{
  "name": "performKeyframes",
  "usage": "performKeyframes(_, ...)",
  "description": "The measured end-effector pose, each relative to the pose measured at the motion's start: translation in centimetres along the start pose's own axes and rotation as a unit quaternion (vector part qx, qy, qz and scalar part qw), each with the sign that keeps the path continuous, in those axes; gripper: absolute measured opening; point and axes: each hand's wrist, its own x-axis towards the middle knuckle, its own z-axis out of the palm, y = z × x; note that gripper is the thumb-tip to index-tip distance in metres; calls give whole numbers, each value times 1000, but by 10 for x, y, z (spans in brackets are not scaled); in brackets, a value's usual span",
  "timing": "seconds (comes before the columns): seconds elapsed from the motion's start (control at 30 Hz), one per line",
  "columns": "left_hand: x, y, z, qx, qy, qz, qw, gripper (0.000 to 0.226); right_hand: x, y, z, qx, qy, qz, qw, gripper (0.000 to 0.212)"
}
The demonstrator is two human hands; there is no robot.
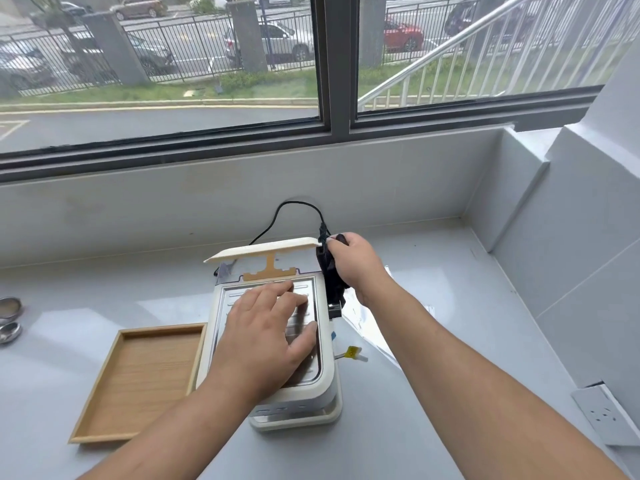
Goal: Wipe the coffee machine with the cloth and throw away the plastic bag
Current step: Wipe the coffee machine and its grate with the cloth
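A white coffee machine (325, 372) stands on the grey counter, its cream lid (263, 250) raised at the back. My left hand (266, 327) lies flat, fingers spread, on the machine's metal top plate (311, 282). My right hand (353, 265) is closed around a dark cloth (329, 275), which is pressed against the machine's right rear side. A clear plastic bag (367, 327) lies flat on the counter just right of the machine, partly under my right forearm.
A wooden tray (138, 375) sits left of the machine. Two metal filter baskets (9, 318) rest at the left edge. A black power cord (294, 206) loops behind the machine. A yellow tag (353, 353) sticks out on its right. A wall socket (606, 414) is at the lower right.
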Motion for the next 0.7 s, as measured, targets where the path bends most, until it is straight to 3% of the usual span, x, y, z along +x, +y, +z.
performKeyframes(0.23,-2,0,0,-14,52,5,999,48,-9,-2,-6,-8,18,-8,1000,12)
performKeyframes(0.47,-2,-1,-5,8,85,2,996,80,-18,0,-11,-56,9,-18,998,8)
performKeyframes(0.6,15,-15,-16,89,-8,-32,995,118,-21,1,-14,-49,12,5,999,9)
performKeyframes(0.7,20,-26,-18,81,-71,-64,992,134,-21,3,-18,-20,29,50,998,15)
